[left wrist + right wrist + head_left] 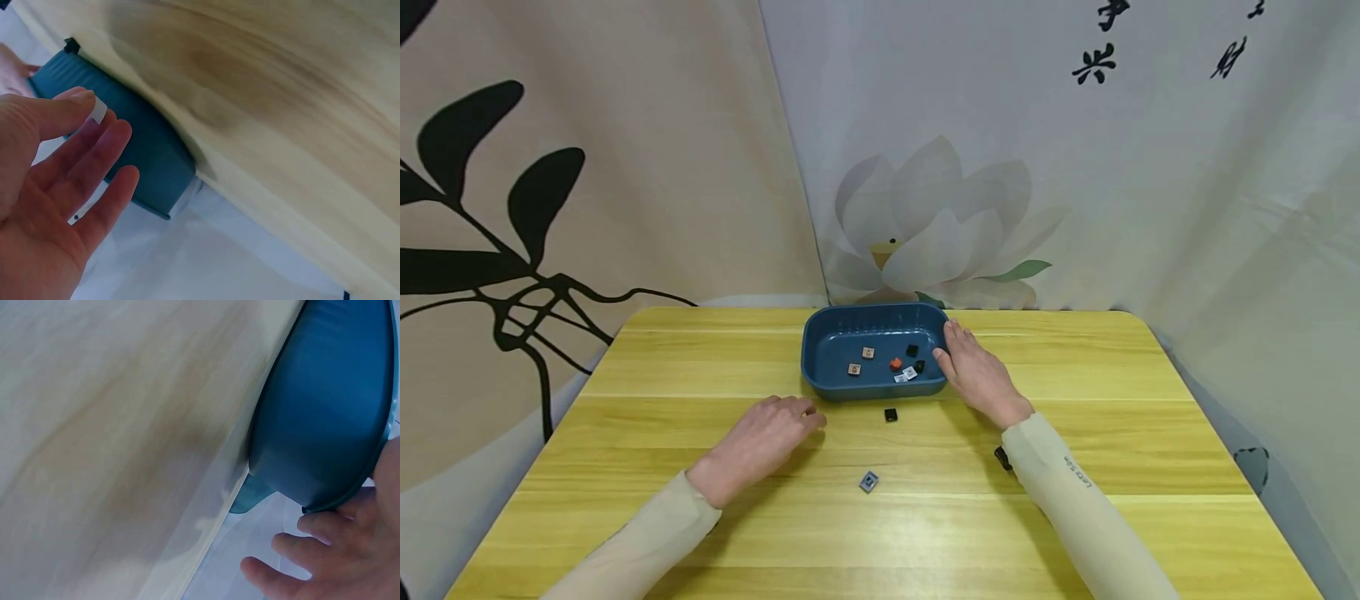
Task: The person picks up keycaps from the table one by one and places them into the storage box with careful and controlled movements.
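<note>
A blue rectangular tray [842, 393] stands near the table's far edge with several small square pieces in it. Among them are beige pieces [868, 353], a red piece [896, 364], a white piece [910, 372] and a black piece [912, 350]. In the left wrist view my left hand [69, 162] pinches a small white piece [99, 110] between thumb and forefinger, the other fingers loosely spread; in the head view it hovers by the tray's front left corner. My right hand [981, 375] touches the tray's right end with extended fingers.
On the wooden table [775, 517], a small black piece [891, 415] lies just in front of the tray. Closer to me is a grey square piece [868, 482]. Printed curtains [715, 167] hang behind the table's far edge.
</note>
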A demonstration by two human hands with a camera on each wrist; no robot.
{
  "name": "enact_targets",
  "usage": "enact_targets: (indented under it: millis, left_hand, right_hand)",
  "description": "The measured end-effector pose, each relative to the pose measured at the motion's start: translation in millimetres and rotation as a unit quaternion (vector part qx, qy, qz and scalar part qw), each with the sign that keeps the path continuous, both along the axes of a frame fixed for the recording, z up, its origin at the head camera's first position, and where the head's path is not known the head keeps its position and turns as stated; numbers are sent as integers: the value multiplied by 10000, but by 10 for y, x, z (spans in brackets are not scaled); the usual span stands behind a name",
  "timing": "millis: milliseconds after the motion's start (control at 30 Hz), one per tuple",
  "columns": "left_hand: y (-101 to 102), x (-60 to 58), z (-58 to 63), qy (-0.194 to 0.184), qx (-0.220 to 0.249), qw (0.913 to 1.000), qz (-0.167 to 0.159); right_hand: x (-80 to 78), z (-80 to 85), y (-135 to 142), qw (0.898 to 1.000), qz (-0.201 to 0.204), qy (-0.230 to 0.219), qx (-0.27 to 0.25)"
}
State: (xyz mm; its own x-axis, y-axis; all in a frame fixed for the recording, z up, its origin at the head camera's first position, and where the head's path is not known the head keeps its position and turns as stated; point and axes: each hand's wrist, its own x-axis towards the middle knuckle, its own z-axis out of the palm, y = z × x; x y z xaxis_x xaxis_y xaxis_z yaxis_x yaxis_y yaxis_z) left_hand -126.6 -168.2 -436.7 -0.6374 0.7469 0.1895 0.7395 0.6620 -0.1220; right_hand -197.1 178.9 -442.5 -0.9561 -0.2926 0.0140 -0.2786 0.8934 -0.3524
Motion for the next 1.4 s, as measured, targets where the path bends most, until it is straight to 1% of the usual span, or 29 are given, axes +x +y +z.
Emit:
enact_targets:
  millis: [133,233,400,533,700,967,1067,1167,1400]
  left_hand:
    - [17,8,56,53,121,9999,-13]
    - [34,2,93,92,298,9995,-32]
    - [76,-27,151,157,567,9983,-25]
    - [117,-55,202,159,636,9978,20]
    - [187,-104,260,107,787,9968,105]
    - [308,-226,284,136,1018,9944,243]
    - [357,-277,298,137,1036,9940,329]
    - [409,-333,316,132,959,9944,420]
    - [515,-459,338,7,612,9962,626]
  right_hand:
    - [2,-1,4,10000,15,14,-27]
    - [4,-3,6,10000,23,34,-32]
    - [3,-6,8,10000,33,39,-32]
    - [5,1,9,10000,16,20,-53]
    - [6,-3,9,10000,16,10,-59]
    - [9,-5,3,10000,-1,37,-69]
    - [10,-4,3,10000,-5,44,-59]
    - [6,-6,4,10000,-8,41,-32]
    - [5,4,9,10000,6,49,-13]
